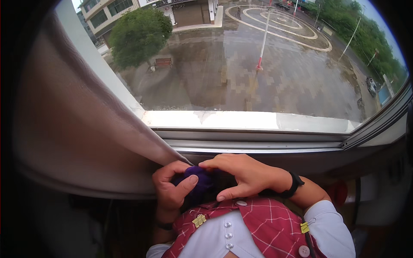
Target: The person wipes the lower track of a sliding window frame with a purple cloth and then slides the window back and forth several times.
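Observation:
Close in front of my body, my left hand (171, 185) is closed round a small dark purple bundle (198, 182) that looks like soft, crumpled cloth; its exact kind does not show. The left thumb lies over its near side. My right hand (244, 173) arches over from the right with thumb and fingers apart. Its fingertips reach the top of the bundle, while the thumb stays off it. Right beside my left hand hangs the lower edge of a grey-brown curtain (90, 129).
Ahead runs a window with a metal sliding track (258, 146) and a white outer ledge (241, 120). Beyond the glass, far below, lies a wet paved square (206, 77) with a tree (140, 36). A red object (337, 193) stands in shadow at the right.

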Demonstrator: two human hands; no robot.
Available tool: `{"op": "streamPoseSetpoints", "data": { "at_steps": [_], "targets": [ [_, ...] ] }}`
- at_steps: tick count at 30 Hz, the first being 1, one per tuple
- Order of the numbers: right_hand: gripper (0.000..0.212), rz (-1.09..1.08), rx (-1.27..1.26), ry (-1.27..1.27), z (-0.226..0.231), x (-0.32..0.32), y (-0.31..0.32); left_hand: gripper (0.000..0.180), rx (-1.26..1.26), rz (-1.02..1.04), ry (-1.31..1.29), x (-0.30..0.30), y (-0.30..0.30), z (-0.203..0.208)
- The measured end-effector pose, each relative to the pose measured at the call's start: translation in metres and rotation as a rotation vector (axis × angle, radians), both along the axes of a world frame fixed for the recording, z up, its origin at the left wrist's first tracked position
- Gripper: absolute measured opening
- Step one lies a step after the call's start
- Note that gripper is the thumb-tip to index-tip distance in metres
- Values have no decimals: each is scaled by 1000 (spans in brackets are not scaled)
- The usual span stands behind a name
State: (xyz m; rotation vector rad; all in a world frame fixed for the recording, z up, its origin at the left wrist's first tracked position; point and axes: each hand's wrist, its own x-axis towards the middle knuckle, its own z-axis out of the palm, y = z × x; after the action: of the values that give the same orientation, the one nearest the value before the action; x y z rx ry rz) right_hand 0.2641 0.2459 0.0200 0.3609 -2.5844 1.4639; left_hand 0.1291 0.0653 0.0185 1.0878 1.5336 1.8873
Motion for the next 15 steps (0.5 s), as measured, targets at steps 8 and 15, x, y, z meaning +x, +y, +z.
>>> {"op": "streamPoseSetpoints", "data": {
  "at_steps": [8,15],
  "targets": [
    [122,-276,-157,231,-33,7,-18,22,105,1,-247,31,53,-8],
    [99,-623,-43,235,-44,13,-14,54,-76,-321,120,20,64,-8]
  ]
}}
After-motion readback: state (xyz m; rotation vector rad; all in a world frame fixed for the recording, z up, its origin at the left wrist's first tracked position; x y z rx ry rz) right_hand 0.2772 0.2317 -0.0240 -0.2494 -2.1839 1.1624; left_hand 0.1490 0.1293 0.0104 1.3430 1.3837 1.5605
